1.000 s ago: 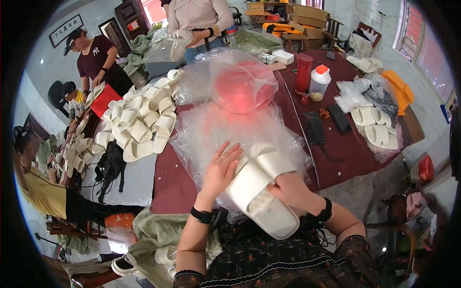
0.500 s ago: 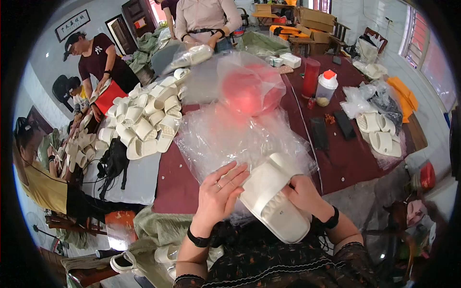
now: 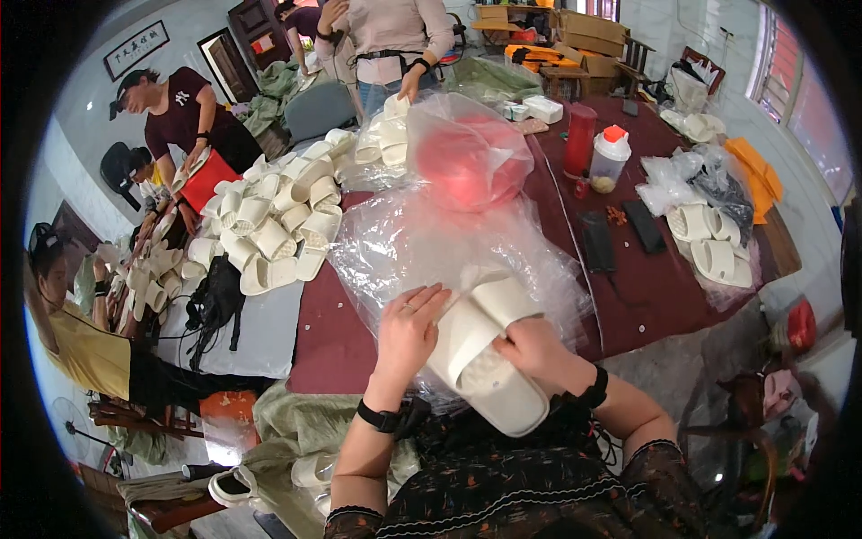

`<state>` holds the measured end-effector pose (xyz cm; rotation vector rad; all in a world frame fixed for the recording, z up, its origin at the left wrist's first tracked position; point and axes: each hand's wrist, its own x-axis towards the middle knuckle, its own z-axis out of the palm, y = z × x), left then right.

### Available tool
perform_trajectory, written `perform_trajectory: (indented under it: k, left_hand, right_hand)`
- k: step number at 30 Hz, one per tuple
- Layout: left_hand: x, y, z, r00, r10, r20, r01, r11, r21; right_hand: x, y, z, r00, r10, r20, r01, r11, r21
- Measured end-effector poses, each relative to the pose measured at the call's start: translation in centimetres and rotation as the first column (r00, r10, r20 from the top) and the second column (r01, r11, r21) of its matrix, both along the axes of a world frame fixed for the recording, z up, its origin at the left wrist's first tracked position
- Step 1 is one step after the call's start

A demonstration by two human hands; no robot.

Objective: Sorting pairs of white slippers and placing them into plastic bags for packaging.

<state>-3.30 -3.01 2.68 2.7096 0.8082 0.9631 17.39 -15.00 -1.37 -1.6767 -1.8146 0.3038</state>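
A pair of cream slide slippers (image 3: pixel 485 364) is held tilted just above the near table edge, toes pointing away from me. My right hand (image 3: pixel 539 349) is closed round their right side, its thumb at the opening under the strap. At their left side my left hand (image 3: pixel 409 331) has its fingers bent and pressed together on the edge of a clear plastic bag (image 3: pixel 382 238). The toe ends of the slippers lie over or inside the plastic; which one I cannot tell. More clear bags lie flat in a stack beneath.
Loose cream slippers (image 3: pixel 274 211) are heaped at left, near a black bag (image 3: pixel 214 301). A red bundle in plastic (image 3: pixel 471 162), a red tumbler (image 3: pixel 579 144) and a white bottle (image 3: pixel 611 160) stand farther back. Bagged slippers (image 3: pixel 714 242) lie right. A co-worker (image 3: pixel 395 54) stands across the table.
The slippers and my right hand have shifted left and slightly away from me. My left fingers have drawn together. The co-worker across has put slippers down on the table and raised one hand.
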Motion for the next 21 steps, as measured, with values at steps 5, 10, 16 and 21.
perform_trajectory:
  k: [5, 10, 16, 21]
  left_hand:
    - [-1.5, 0.7, -0.7, 0.987, 0.146, -0.065, -0.145, 0.989, 0.021]
    - [-2.8, 0.4, -2.1, 0.955, 0.271, -0.121, -0.280, 0.958, -0.060]
    - [-3.8, 0.9, -2.6, 0.982, 0.187, 0.021, -0.178, 0.960, -0.217]
    - [-1.6, -0.8, 0.0, 0.994, 0.106, -0.022, -0.109, 0.976, -0.188]
  right_hand:
    - [1.1, 0.8, -0.3, 0.984, -0.168, -0.060, 0.170, 0.985, 0.041]
    - [1.2, 1.2, -0.4, 0.969, -0.209, -0.134, 0.216, 0.976, 0.039]
    - [0.3, 1.1, -0.9, 0.975, -0.221, 0.022, 0.220, 0.975, 0.028]
    - [-1.3, 0.8, -0.8, 0.986, -0.132, 0.098, 0.133, 0.991, -0.006]
